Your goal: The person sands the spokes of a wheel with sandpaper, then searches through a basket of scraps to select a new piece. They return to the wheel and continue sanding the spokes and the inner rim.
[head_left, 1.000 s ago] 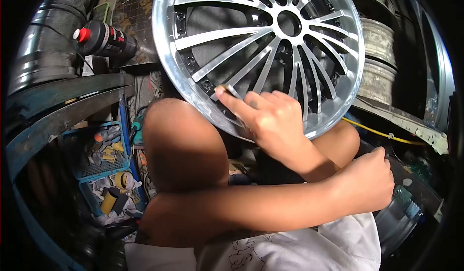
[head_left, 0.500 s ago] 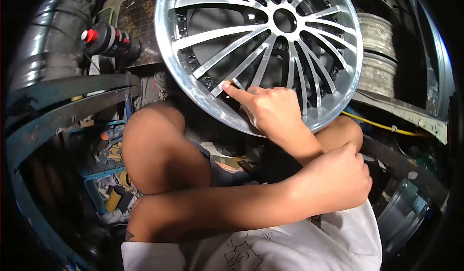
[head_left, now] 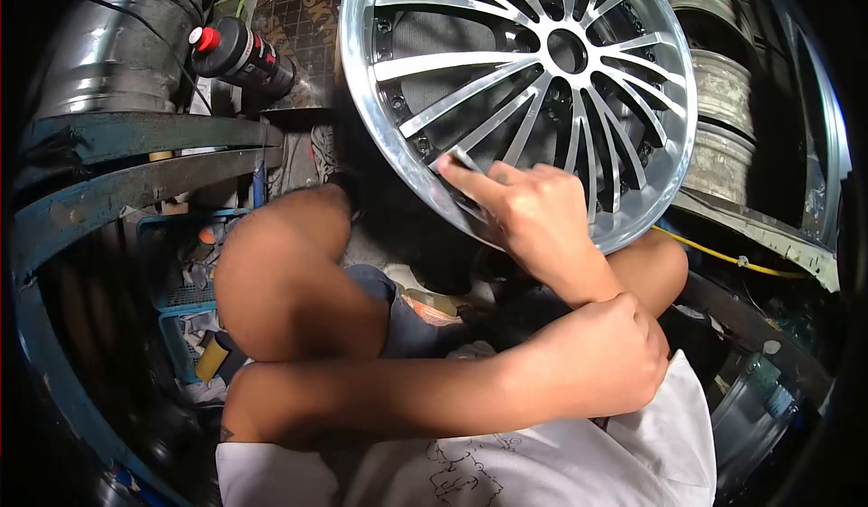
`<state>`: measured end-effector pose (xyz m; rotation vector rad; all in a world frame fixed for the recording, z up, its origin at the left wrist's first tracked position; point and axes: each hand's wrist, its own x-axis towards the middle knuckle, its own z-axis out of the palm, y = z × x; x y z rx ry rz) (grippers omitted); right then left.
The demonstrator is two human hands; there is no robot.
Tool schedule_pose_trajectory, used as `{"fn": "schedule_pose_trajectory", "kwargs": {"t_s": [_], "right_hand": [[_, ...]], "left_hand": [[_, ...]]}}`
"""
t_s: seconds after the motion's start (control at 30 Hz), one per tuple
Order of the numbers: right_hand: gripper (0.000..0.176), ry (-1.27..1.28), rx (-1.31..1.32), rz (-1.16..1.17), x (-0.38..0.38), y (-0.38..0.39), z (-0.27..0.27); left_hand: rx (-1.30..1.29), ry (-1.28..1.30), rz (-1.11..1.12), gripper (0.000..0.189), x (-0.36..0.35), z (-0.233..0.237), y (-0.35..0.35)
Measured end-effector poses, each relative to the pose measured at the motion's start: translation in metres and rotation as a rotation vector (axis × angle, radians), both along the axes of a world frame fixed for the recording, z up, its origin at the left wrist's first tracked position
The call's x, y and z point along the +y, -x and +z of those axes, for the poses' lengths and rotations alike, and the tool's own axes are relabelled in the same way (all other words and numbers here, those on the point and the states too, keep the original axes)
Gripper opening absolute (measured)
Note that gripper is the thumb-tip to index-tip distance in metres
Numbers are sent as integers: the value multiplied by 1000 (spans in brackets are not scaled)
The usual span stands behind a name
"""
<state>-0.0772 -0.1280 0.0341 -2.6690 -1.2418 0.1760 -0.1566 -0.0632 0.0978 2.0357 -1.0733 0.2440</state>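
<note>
A silver multi-spoke wheel rim (head_left: 391, 127) tilts in front of me, close to my knees. My right hand (head_left: 542, 208) reaches over its lower edge, index finger stretched and the other fingers curled. Under that fingertip a small dark-grey strip (head_left: 463, 158), which looks like sandpaper, is pressed against the outer end of a spoke. My left arm crosses in front of my body. At its end my left hand (head_left: 615, 353) is closed around my right forearm (head_left: 588, 276), with most of its fingertips hidden.
A black bottle with a red cap (head_left: 240, 62) stands at the upper left by a stained board (head_left: 303, 32). Blue baskets (head_left: 181, 303) with scraps sit beside my left knee. Stacked wheels (head_left: 723, 91) rise at the right, above a yellow hose (head_left: 723, 256). Blue metal bars (head_left: 136, 136) run along the left.
The whole view has shifted, so the wheel rim appears farther right and slightly lower. My right fingertip has slid a little along the spoke end. My left hand keeps its hold on the forearm.
</note>
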Motion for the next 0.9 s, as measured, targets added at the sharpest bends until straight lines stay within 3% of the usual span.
{"fn": "schedule_pose_trajectory", "kwargs": {"t_s": [0.1, 0.2, 0.23, 0.3, 0.4, 0.47, 0.53, 0.6, 0.67, 0.87, 0.9], "right_hand": [[54, 82, 54, -24, -5, -5, -21], [52, 63, 55, 19, -5, 0, -7], [50, -21, 12, 18, 1, -3, -6], [45, 89, 59, 36, -8, -9, -17], [43, 68, 187, -13, -28, -18, 0], [49, -271, 475, -56, -37, -31, 20], [44, -673, 832, -172, -40, -40, 8], [27, -856, 1049, -240, -38, -40, -8], [26, -926, 1129, -194, -41, -43, -15], [32, -1088, 1293, -368, -46, -38, -7], [27, -1121, 1309, -364, -48, -37, 1]], "left_hand": [[21, -41, -94, 15, -3, 1, 10], [31, -50, -87, 13, 1, 13, 29], [143, -86, -210, 13, 10, 25, 25], [261, -88, -320, 8, 47, 30, 8], [235, -249, 174, 25, 126, 24, -31], [226, -506, 466, 31, 143, 31, -69], [297, -328, 396, 37, 156, 11, -89], [722, -16, 203, 37, 147, -6, -105], [1098, 42, 193, 33, 138, -12, -112], [1223, 216, 181, 17, 131, -19, -126], [1282, 216, 142, 18, 131, -19, -128]]}}
